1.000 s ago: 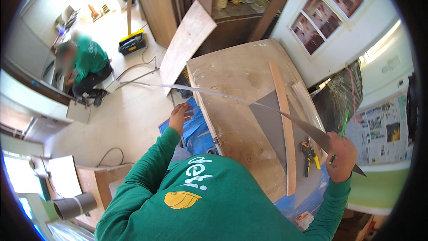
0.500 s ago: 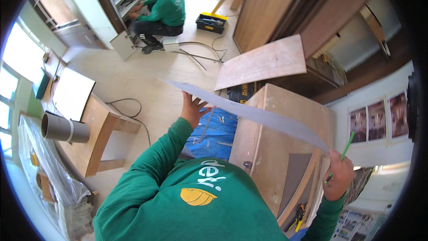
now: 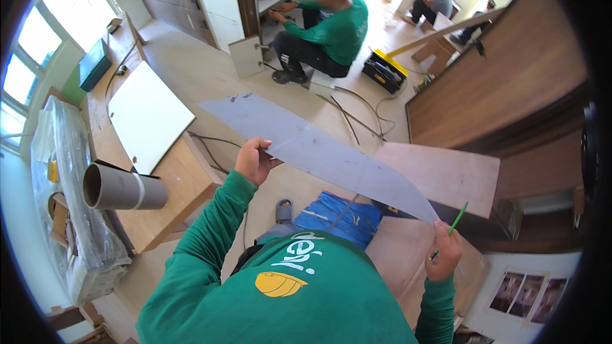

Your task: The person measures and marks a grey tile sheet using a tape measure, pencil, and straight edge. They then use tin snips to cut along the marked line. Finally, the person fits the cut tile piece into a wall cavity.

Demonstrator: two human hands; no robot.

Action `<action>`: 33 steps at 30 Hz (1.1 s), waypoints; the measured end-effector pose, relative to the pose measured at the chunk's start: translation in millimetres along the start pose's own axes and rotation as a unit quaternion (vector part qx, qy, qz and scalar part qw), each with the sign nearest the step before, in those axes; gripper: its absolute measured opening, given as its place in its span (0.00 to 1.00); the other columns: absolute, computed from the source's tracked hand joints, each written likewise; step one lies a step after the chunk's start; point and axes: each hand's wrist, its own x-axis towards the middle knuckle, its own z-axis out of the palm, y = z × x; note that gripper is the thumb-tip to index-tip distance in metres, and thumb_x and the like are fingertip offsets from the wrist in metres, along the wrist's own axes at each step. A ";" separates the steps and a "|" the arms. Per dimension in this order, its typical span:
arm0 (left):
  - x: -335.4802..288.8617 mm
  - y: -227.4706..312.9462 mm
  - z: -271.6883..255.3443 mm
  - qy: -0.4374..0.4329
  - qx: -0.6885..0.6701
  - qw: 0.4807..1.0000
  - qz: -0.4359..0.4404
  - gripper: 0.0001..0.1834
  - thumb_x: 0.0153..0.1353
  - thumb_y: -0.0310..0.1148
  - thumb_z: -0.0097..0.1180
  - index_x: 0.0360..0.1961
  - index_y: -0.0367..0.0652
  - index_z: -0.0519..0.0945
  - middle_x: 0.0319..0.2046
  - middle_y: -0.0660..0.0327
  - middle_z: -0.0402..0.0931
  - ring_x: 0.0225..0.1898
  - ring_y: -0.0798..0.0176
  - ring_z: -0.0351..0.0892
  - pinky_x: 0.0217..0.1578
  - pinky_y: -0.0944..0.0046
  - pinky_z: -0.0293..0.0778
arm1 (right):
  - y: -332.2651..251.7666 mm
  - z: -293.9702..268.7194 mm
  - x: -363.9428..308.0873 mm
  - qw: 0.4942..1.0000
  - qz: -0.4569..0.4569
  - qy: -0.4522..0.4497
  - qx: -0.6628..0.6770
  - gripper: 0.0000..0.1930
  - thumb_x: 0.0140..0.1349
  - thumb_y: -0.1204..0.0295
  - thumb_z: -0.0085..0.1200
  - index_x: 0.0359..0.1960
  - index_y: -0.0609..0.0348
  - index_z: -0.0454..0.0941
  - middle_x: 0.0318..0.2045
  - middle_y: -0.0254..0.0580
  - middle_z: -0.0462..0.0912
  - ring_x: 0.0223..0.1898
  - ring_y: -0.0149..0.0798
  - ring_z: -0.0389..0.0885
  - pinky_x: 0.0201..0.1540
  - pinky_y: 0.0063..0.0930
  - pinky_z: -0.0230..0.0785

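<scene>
A long, thin grey sheet (image 3: 325, 153) with a curved, bending outline spans the air in front of me. My left hand (image 3: 255, 161) pinches its near edge toward the left part, thumb on top and fingers beneath. At the sheet's narrow right end, my right hand (image 3: 444, 251) is closed on the tip. That same hand also has a green pencil (image 3: 458, 219) between its fingers, slanting up to the right. A few small dark marks show at the sheet's far left end.
On the left, a wooden workbench (image 3: 148, 207) carries a white panel (image 3: 150, 118) and a brown roll (image 3: 124, 188). A blue tarp (image 3: 338, 218) covers floor ahead; a pale board (image 3: 440, 172) lies right. A co-worker (image 3: 338, 28) crouches at a cabinet near a toolbox (image 3: 384, 70).
My view has swung left, bringing more of the bench into sight. The sheet, seen almost edge-on before, now shows its broad face, and both hands still hold it.
</scene>
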 end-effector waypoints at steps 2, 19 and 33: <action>20.4 37.1 -10.1 0.026 -0.030 0.999 0.019 0.21 0.65 0.32 0.50 0.57 0.32 0.76 0.55 0.50 0.81 0.57 0.47 0.81 0.59 0.43 0.75 | -7.9 31.2 37.7 0.999 -0.019 -0.002 0.034 0.21 0.53 0.88 0.53 0.50 0.66 0.83 0.45 0.56 0.87 0.46 0.61 0.84 0.52 0.50 0.75; 223.9 284.0 11.8 0.123 -0.111 0.952 0.256 0.18 0.70 0.29 0.50 0.58 0.31 0.72 0.55 0.51 0.78 0.56 0.49 0.80 0.57 0.45 0.77 | 0.7 259.1 430.1 0.977 -0.046 0.206 -0.028 0.09 0.67 0.80 0.59 0.47 0.56 0.82 0.61 0.52 0.83 0.55 0.52 0.75 0.60 0.45 0.61; 379.9 513.8 -45.6 0.074 -0.208 0.932 0.288 0.14 0.70 0.29 0.50 0.51 0.31 0.76 0.51 0.51 0.82 0.52 0.49 0.84 0.57 0.51 0.79 | -114.9 356.2 664.1 0.901 0.076 0.227 0.362 0.07 0.68 0.82 0.57 0.47 0.65 0.77 0.62 0.56 0.80 0.54 0.39 0.80 0.49 0.28 0.74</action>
